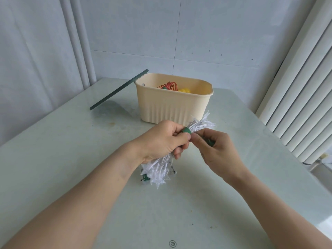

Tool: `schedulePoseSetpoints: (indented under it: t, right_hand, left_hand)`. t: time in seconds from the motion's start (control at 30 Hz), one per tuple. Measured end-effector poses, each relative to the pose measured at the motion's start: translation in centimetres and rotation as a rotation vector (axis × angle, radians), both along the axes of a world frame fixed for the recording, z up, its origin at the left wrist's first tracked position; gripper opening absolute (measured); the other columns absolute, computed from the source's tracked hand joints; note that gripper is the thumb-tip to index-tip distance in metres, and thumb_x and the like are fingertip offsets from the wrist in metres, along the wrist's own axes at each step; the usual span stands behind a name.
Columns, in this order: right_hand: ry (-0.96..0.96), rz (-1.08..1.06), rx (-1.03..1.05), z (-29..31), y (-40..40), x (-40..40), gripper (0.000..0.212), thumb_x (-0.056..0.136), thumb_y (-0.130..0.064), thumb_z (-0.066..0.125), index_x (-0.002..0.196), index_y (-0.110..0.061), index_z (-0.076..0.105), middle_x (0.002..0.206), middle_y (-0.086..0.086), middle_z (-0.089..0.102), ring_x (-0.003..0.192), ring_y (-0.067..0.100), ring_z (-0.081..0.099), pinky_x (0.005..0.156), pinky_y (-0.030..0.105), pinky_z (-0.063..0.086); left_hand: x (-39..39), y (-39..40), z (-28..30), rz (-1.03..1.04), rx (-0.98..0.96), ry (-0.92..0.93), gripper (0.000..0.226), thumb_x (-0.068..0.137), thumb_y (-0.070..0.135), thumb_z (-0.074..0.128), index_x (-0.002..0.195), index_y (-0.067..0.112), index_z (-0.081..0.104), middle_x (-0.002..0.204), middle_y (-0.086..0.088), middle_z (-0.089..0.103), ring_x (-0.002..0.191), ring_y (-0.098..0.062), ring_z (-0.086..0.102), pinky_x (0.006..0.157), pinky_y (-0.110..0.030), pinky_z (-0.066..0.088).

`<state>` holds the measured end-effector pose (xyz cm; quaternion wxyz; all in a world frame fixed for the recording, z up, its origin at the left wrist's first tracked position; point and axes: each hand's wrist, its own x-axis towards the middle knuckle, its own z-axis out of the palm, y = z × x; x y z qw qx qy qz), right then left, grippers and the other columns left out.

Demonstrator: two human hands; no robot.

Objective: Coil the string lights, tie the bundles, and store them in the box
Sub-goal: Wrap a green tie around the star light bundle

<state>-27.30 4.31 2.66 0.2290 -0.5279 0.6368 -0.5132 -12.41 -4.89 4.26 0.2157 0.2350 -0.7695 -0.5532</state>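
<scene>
Two bare forearms reach in from the lower edge, with no sleeve, watch, bracelet or glove on either. The left hand (162, 139) and the right hand (218, 150) carry no rings, and the visible fingernails are short and unpainted.

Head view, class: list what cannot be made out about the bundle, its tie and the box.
- White string-light bundle: its middle is hidden inside the left hand.
- Green tie: whether it is fastened is hidden by the fingers of both hands; the right hand covers its other end.
- Beige box: its near wall hides most of the contents.
</scene>
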Motion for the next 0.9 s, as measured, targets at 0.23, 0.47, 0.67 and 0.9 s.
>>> schedulePoseSetpoints:
  t: [0.23, 0.47, 0.67, 0.9]
  right_hand:
    - [0.076, 0.117, 0.068, 0.1, 0.2, -0.4, 0.027, 0.101, -0.006, 0.046, 0.09, -0.007, 0.071, 0.052, -0.012, 0.035, 0.05, 0.013, 0.031, 0.05, 0.025, 0.031]
    - [0.043, 0.152, 0.158, 0.5, 0.4, 0.4, 0.027, 0.101, -0.01, 0.046, 0.08, -0.007, 0.064, 0.047, -0.009, 0.039, 0.042, 0.013, 0.034, 0.048, 0.026, 0.033]
    - [-0.084, 0.139, 0.182, 0.6, 0.3, 0.8, 0.029, 0.101, -0.007, 0.042, 0.077, -0.006, 0.057, 0.049, 0.0, 0.035, 0.045, 0.02, 0.031, 0.047, 0.031, 0.03]
    - [-0.184, 0.145, 0.181, 1.0, 0.4, 1.3, 0.029, 0.101, -0.006, 0.04, 0.075, -0.007, 0.052, 0.05, -0.001, 0.026, 0.05, 0.019, 0.022, 0.048, 0.029, 0.022]
  left_hand:
    - [-0.2, 0.1, -0.1, 0.103, -0.266, -0.117, 0.026, 0.099, 0.011, 0.044, 0.082, -0.003, 0.057, 0.055, 0.003, 0.049, 0.048, -0.018, 0.05, 0.055, -0.032, 0.049]
    - [0.0, 0.0, 0.1, 0.096, -0.258, -0.109, 0.035, 0.104, 0.016, 0.039, 0.077, 0.001, 0.054, 0.06, -0.001, 0.045, 0.047, -0.017, 0.044, 0.052, -0.034, 0.048]
    - [-0.2, -0.1, -0.1, 0.15, -0.366, -0.173, 0.034, 0.104, 0.02, 0.039, 0.086, -0.007, 0.05, 0.066, -0.008, 0.046, 0.05, -0.019, 0.047, 0.052, -0.04, 0.048]
    - [-0.4, 0.0, 0.1, 0.238, -0.609, -0.217, 0.033, 0.101, 0.021, 0.044, 0.075, 0.003, 0.047, 0.063, -0.002, 0.046, 0.059, -0.018, 0.038, 0.054, -0.033, 0.03]
